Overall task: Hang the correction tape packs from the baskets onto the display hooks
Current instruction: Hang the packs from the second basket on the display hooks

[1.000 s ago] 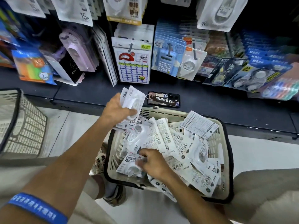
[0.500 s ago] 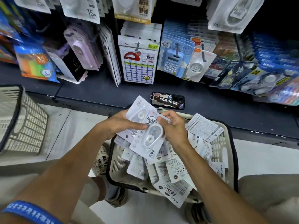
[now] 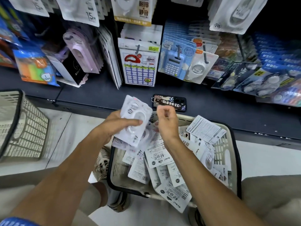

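Observation:
My left hand (image 3: 114, 126) grips a small stack of white correction tape packs (image 3: 135, 118), thumb across the front, held above the near-left corner of a beige basket (image 3: 228, 144). My right hand (image 3: 166, 123) hovers just right of the stack with its fingers curled and nothing in them. Several more correction tape packs (image 3: 159, 159) lie loose in the basket, some face down. Hanging packs on display hooks (image 3: 138, 48) fill the rack above.
A phone (image 3: 169, 102) lies on the dark shelf ledge (image 3: 91, 95) just beyond my hands. A second beige basket (image 3: 24, 128) stands on the floor at the left. Calculators, label sheets and other stationery hang close together on the rack.
My right hand took a pack from the basket, laid it on the stack in my left hand and has let go. The stack has risen slightly.

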